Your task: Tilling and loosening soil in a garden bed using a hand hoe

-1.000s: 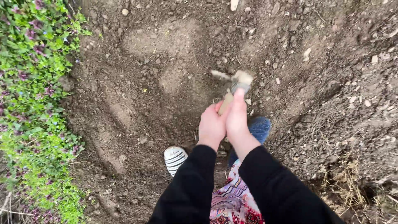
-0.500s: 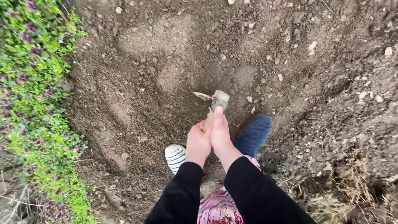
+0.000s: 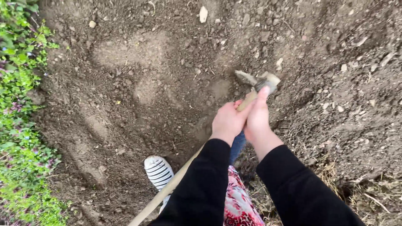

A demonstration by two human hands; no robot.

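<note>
We see both arms stretched forward in black sleeves, the left hand (image 3: 228, 121) and right hand (image 3: 257, 119) wrapped side by side around the wooden handle of a hoe (image 3: 256, 83), whose muddy head meets the loose brown soil (image 3: 167, 62) just ahead.
</note>
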